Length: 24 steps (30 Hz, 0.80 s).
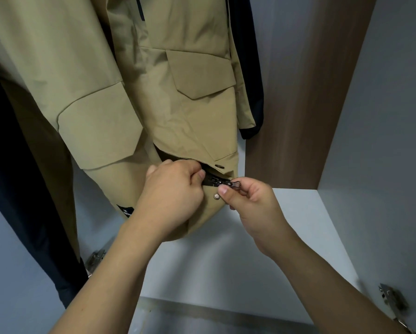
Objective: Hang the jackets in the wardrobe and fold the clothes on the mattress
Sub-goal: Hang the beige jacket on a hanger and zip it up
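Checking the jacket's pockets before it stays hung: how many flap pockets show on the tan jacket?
2: one pocket flap on the left panel, one pocket flap on the right panel above the hands. Others may be hidden higher up or behind folds.

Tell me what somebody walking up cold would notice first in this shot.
First, the khaki jacket hanging in the wardrobe, filling the upper middle of the view. Next, both hands at its hem: the left hand holds the fabric by the black zipper, and the right hand pinches the zipper pull. A dark garment hangs down the left edge, and a wood-grain panel stands to the right.
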Available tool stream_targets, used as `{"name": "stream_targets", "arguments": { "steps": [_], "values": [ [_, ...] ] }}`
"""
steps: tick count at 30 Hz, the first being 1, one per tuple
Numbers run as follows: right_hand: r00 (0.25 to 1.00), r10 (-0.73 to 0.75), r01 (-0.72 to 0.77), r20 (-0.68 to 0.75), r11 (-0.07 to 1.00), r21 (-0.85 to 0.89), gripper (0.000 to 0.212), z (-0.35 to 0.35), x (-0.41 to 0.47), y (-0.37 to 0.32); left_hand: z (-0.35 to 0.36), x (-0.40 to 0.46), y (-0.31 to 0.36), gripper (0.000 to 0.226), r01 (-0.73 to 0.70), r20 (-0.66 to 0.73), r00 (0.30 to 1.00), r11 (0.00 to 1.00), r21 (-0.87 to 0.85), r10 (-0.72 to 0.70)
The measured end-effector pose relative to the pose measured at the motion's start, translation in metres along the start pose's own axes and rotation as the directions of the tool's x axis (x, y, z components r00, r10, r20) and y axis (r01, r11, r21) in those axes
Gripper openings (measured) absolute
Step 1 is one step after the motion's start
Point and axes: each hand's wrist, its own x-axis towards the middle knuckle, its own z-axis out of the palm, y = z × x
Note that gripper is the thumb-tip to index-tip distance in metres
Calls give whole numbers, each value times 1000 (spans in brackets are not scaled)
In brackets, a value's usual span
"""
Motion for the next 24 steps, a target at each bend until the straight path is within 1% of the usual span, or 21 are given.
{"name": "stream_targets", "arguments": {
  "steps": [2,3,5,7,9,11,13,15,17,18,21,22,24],
  "values": [
    [1000,10,-11,-24,1000,-4,13,1,0,0,4,-2,6,27,-6,-47,999,1000,15,6],
    [1000,11,-11,-28,1000,5,14,1,0,-1,6,-4,10,29,-13,-73,997,1000,-16,12],
    [1000,17,-17,-18,1000,21,15,0,1,-4,6,-4,13,34,-20,-88,996,988,-150,7],
    [1000,27,-27,-13,1000,11,15,1,1,-7,6,-4,11,31,-39,-72,997,963,-267,20],
    [999,32,-32,-37,999,-23,18,1,2,-8,8,-4,9,32,-35,-61,998,938,-344,15],
    [997,34,-37,-64,998,-43,19,1,3,-8,11,-4,8,39,-29,-70,998,926,-377,3],
    [995,28,-34,-96,998,-59,15,2,4,-6,15,-2,10,41,-61,-88,996,946,-317,35],
    [989,19,-37,-146,992,-120,12,4,4,-2,20,4,9,40,-96,-68,994,972,-215,83],
    [979,17,-54,-203,983,-178,13,2,5,3,19,11,6,43,-118,-43,993,986,-115,114],
    [970,22,-67,-241,982,-179,15,-2,6,4,18,14,2,44,-118,-41,993,990,-79,115],
    [943,49,-98,-330,986,-133,17,-17,11,4,6,24,-12,44,-66,-46,997,995,-75,62],
    [936,56,-99,-347,989,-108,17,-20,12,4,2,27,-13,42,-76,-37,997,996,-52,75],
    [932,91,-108,-352,994,-29,17,-22,14,4,-5,35,-11,33,-145,-9,989,986,85,146]
  ]
}}
